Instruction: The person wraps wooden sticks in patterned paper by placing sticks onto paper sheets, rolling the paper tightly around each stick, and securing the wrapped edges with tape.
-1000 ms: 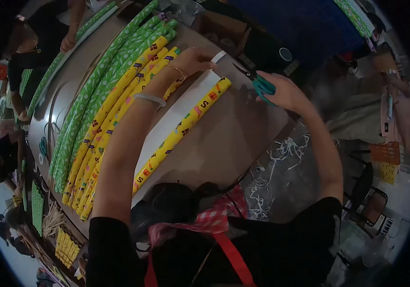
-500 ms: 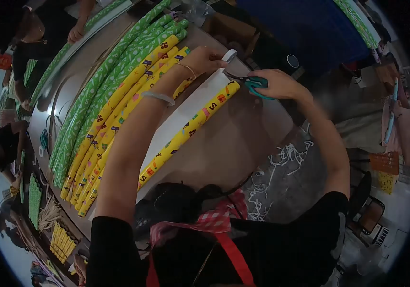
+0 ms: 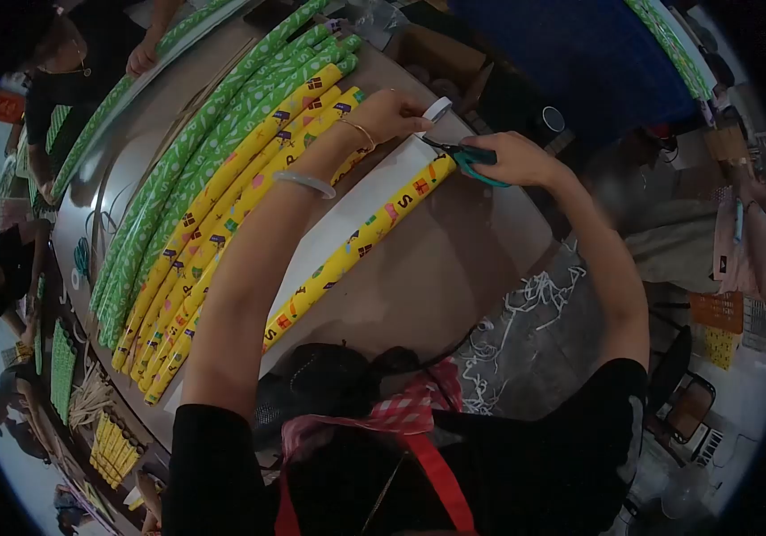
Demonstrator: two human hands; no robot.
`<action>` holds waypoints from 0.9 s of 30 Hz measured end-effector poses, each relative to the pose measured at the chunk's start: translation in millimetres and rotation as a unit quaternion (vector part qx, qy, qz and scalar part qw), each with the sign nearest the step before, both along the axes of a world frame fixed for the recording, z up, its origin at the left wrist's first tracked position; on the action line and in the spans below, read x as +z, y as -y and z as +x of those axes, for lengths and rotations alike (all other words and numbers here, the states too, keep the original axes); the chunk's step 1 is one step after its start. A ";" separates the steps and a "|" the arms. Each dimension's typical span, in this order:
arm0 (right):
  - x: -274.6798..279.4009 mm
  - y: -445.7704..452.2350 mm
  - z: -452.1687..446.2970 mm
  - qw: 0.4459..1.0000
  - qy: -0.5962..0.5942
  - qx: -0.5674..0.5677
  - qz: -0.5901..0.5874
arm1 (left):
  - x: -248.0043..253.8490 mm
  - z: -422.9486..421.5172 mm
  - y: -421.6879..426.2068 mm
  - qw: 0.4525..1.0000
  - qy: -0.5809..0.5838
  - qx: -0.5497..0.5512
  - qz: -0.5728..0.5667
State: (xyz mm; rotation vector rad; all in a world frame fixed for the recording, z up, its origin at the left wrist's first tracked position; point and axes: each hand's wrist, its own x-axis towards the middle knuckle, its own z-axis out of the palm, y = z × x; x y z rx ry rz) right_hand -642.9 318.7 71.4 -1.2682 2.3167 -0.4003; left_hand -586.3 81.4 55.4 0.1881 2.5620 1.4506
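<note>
In the head view, my right hand (image 3: 521, 163) is closed around the teal handles of a pair of scissors (image 3: 472, 163). Their dark blades lie at the upper end of a yellow patterned roll of wrapping paper (image 3: 370, 237), against its loose white sheet (image 3: 347, 204). My left hand (image 3: 389, 116) pinches the far edge of that sheet just left of the blades. A curled white strip (image 3: 437, 110) sticks up beside its fingertips. Whether the strip is still joined to the sheet is unclear.
Several yellow rolls (image 3: 213, 223) and green rolls (image 3: 178, 188) lie side by side on the table (image 3: 401, 290). White paper scraps (image 3: 539, 299) litter the floor. A cardboard box (image 3: 437, 58) stands beyond the far corner. At upper left a co-worker's hand (image 3: 144, 55) touches green paper.
Both hands and the scissors have shifted slightly in the view, along with the rolls and table. The scissor blades have moved a little against the sheet's end. The left hand keeps its pinch.
</note>
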 end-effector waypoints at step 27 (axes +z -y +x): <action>-5.7 4.9 0.1 0.999 0.047 -0.011 0.025 | -18.6 -7.4 5.7 0.999 -0.014 -0.015 0.030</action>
